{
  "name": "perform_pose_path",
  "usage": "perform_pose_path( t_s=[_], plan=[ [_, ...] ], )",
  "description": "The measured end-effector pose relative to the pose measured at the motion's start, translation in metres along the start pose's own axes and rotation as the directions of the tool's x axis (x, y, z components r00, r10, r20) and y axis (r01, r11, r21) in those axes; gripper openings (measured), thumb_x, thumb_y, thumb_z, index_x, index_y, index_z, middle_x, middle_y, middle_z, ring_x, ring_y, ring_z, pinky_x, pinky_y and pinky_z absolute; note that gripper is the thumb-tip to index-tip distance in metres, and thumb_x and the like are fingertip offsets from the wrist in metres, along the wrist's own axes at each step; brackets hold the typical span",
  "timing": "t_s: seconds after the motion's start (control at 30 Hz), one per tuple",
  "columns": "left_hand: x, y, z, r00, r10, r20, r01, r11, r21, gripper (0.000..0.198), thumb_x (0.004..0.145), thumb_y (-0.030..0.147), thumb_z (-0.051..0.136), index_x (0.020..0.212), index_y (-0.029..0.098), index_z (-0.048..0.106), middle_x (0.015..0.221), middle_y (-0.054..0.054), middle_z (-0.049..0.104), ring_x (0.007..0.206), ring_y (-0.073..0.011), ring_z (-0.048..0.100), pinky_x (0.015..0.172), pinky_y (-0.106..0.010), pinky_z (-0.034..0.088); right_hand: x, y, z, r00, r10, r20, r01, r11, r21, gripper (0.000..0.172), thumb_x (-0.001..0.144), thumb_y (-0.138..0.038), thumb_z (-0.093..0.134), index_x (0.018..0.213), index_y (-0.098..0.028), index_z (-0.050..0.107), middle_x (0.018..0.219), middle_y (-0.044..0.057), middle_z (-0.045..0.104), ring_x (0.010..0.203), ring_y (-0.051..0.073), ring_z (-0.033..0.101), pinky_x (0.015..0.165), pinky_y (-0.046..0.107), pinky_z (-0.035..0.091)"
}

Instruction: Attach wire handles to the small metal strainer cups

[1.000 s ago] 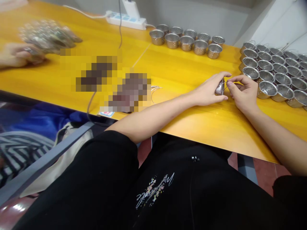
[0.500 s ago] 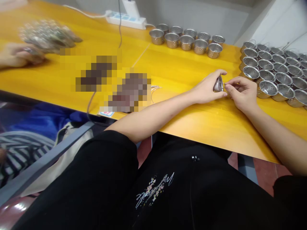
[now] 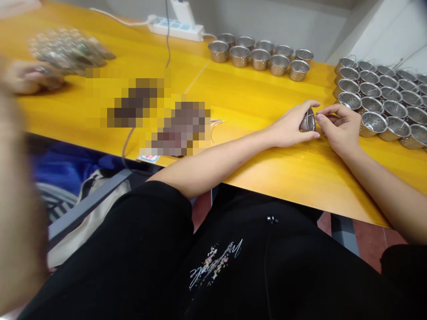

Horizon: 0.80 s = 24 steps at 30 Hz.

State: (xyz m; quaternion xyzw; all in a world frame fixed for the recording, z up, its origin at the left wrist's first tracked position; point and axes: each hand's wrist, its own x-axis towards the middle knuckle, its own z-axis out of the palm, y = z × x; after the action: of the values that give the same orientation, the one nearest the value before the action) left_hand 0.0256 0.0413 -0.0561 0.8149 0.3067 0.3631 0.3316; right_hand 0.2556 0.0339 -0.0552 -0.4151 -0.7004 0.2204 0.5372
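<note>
My left hand [image 3: 292,126] is closed around a small perforated metal cup [image 3: 309,123], held tilted on its side with its mouth facing right. Its thumb lies along the near side and its fingers along the far side. A thin wire handle [image 3: 312,115] crosses the cup's mouth. My right hand [image 3: 343,129] pinches the end of this wire between thumb and forefinger, just right of the cup. Both hands are above the yellow table [image 3: 267,173].
Several perforated cups [image 3: 372,124] with wire handles stand in rows at right. More cups [image 3: 260,59] line the back, beside a power strip [image 3: 175,29]. Loose wires [image 3: 217,121] lie mid-table. At left, another person's hand [image 3: 28,78] is near a shiny, clear-wrapped pile [image 3: 71,51].
My hands and the cup have shifted slightly right, and the cup's mouth has turned a little more into view. At the left edge, a blurred arm of another person has come into view.
</note>
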Motion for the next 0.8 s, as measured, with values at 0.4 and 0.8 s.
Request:
perform_pose_path(
  t_s=[0.4, 0.8],
  plan=[
    [-0.0005, 0.0067, -0.0040, 0.996, -0.089, -0.016, 0.089, 0.996, 0.022, 0.092, 0.091, 0.046, 0.082, 0.176, 0.026, 0.053, 0.188, -0.019, 0.063, 0.169, -0.0459, 0.064, 0.149, -0.066, 0.050, -0.0005, -0.0069, -0.0002, 1.000, 0.016, 0.024, -0.015, 0.999, -0.046, 0.052, 0.090, -0.082, 0.101, 0.094, -0.033, 0.083, 0.095, 0.007, 0.086, 0.078, 0.029, 0.078, 0.068, 0.048, 0.066],
    [-0.0005, 0.0030, -0.0038, 0.998, -0.065, -0.015, 0.066, 0.998, 0.015, 0.090, 0.092, 0.044, 0.082, 0.175, 0.026, 0.054, 0.181, -0.019, 0.066, 0.165, -0.0450, 0.067, 0.144, -0.063, 0.053, -0.0010, -0.0061, 0.0013, 0.999, 0.034, 0.024, -0.033, 0.999, -0.021, 0.054, 0.088, -0.082, 0.103, 0.093, -0.033, 0.083, 0.093, 0.006, 0.086, 0.073, 0.026, 0.076, 0.062, 0.045, 0.062]
  ],
)
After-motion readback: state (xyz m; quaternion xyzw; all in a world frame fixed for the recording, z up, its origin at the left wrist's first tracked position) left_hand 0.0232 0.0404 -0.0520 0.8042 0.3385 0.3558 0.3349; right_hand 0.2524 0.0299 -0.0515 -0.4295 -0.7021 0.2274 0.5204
